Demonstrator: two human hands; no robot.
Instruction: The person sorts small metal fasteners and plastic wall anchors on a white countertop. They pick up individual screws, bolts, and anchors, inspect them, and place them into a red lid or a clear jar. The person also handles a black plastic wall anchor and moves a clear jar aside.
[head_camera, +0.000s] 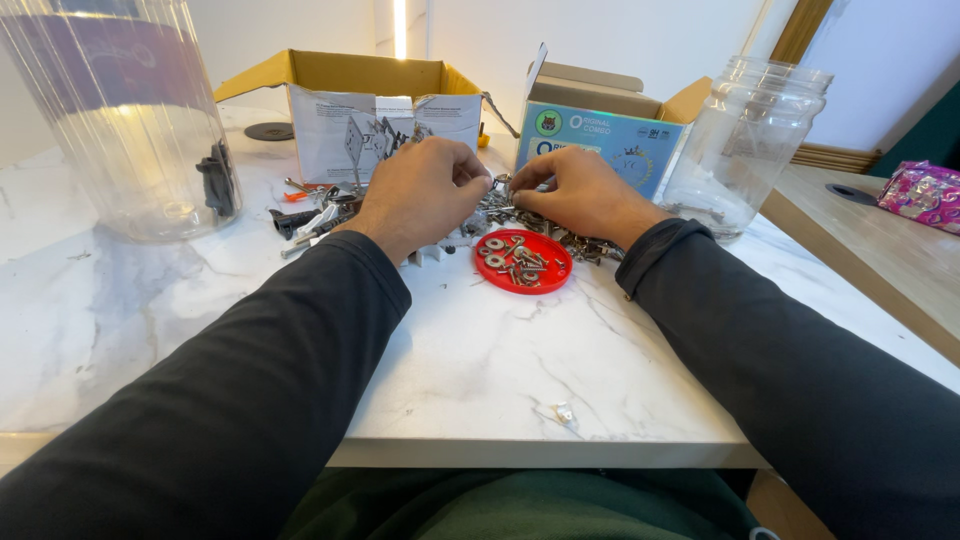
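Marble table (480, 380): both hands (425, 190) pinch tiny hardware (503, 190).

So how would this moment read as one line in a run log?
left hand: pinching small metal parts | right hand: picking in pile of metal hardware | red lid: holds washers and screws | marble table

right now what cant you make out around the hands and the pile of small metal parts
Head view only:
- What the left hand and right hand pinch: fingertips cover it.
- Metal parts: partly behind both hands, too small to sort.
- Pieces in the red lid: too small to tell.
- Left plastic jar: top cut off.
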